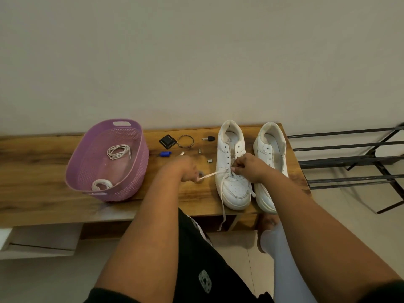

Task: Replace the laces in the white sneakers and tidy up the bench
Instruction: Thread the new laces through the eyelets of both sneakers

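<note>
On the wooden bench (pixel 43 162), the purple basket (pixel 140 167) holds coiled laces; two white sneakers (pixel 231 186) stand at its right end. Your right hand (pixel 251 166) pinches the lace (pixel 209 175) at the left sneaker's eyelets, your left hand's (pixel 185 169) fingers clamping its free end.

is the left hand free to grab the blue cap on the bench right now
Probably not yet: the left hand is pinching the lace. The blue cap lies uncovered just beyond it, so the path looks clear once it lets go.
</note>
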